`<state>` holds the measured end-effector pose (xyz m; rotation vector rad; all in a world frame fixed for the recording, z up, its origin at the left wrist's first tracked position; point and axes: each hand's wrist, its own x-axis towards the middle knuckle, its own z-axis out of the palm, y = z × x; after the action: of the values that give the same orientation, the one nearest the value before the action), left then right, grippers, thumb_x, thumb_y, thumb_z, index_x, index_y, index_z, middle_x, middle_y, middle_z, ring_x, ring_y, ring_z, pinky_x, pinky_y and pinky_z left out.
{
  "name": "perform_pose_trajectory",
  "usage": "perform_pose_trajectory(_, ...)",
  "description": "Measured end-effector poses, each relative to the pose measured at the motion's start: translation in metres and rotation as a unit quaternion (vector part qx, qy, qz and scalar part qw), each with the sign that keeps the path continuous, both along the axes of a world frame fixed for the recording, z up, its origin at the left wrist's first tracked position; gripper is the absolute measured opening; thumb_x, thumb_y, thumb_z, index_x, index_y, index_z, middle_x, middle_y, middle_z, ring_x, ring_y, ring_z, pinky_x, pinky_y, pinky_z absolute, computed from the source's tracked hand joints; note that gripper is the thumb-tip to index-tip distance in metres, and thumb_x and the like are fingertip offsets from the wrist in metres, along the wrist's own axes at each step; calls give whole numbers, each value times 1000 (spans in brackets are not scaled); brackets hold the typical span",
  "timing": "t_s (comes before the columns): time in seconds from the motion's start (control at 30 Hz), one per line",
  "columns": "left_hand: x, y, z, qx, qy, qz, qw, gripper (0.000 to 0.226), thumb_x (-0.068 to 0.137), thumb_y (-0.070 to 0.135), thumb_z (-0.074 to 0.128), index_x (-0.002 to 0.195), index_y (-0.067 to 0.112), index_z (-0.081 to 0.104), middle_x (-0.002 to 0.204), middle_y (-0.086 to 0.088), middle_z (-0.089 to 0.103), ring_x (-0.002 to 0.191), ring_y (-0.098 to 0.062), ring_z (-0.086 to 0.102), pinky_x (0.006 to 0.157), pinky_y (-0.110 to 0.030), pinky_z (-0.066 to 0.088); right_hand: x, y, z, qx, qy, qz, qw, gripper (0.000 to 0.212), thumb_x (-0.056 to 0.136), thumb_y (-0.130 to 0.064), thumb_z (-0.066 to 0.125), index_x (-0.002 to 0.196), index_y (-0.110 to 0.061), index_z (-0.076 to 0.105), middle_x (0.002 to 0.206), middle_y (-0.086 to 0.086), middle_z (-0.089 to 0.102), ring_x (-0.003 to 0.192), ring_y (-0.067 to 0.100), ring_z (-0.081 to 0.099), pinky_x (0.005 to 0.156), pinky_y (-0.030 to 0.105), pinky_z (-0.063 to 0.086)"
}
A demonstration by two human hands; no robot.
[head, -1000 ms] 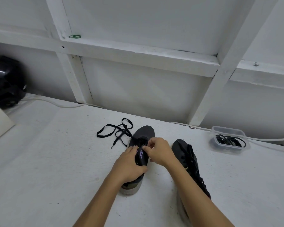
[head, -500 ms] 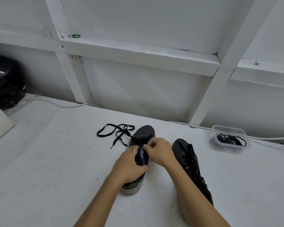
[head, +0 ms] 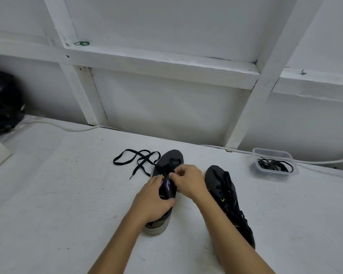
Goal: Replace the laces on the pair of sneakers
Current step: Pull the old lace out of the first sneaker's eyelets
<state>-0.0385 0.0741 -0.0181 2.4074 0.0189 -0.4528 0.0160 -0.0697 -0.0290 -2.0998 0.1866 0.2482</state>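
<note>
Sneaker: my left hand gripped its side; my right hand pinched the lace. Lace limp, best held near tip.

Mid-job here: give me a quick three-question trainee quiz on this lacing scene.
1. True or false: the right hand pinches the lace at the left sneaker.
2. Where do the spare laces lie? A) clear tub B) on the right sneaker C) under the left hand
3. Fill in: the left hand steadies the ___ sneaker.

Key: 1 true; 2 A, the clear tub; 3 left. The right sneaker lies untouched.
</note>
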Motion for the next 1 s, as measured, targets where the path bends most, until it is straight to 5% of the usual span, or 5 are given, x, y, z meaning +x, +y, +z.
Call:
perform_pose_trajectory(0.17, -1, 3, -1, -17, 15, 7, 1000, 92, 83, 52, 66, 158, 31, 19, 162, 16, 23, 144, -12, 34, 115, -37, 33, 19, -25, 13, -78, -164, -151, 972, 13, 97, -19, 61, 93, -8, 66, 88, 2, 68, 83, 22, 62, 74, 29, 43)
perform_pose_trajectory(0.4, -2, 3, -2, -3, 2, 4, 1000, 89, 84, 54, 63, 158, 33, 18, 162, 16, 22, 144, -12, 33, 116, -36, 33, -4, -10, 9, 105, 101, -52, 988, 28, 84, -39, 79, 85, -12, 73, 83, 4, 76, 74, 16, 75, 57, 32, 62)
perform_pose_trajectory(0.57, 0, 4, -1, -11, 12, 5, 1000, 89, 83, 53, 64, 158, 32, 20, 162, 16, 24, 145, -11, 32, 116, -37, 33, -2, -4, 0, -64, -31, 14, 997, 12, 95, -22, 67, 86, -15, 70, 85, 1, 72, 81, 20, 66, 71, 28, 54)
perform_pose_trajectory(0.8, -1, 3, -2, -15, 22, 9, 1000, 94, 84, 53, 66, 160, 30, 15, 165, 14, 18, 148, -13, 26, 119, -39, 28, 13, -45, 15, -193, -168, -165, 953, 17, 96, -18, 64, 110, -11, 60, 116, 6, 55, 77, 25, 56, 70, 32, 38)
perform_pose_trajectory(1.0, 0, 1, -2, 8, 7, -4, 1000, 87, 85, 52, 63, 157, 31, 18, 162, 14, 23, 143, -12, 32, 114, -34, 33, -10, -4, 7, 12, 57, -59, 997, 37, 88, -44, 71, 72, -12, 65, 71, 3, 70, 71, 19, 69, 65, 37, 62)
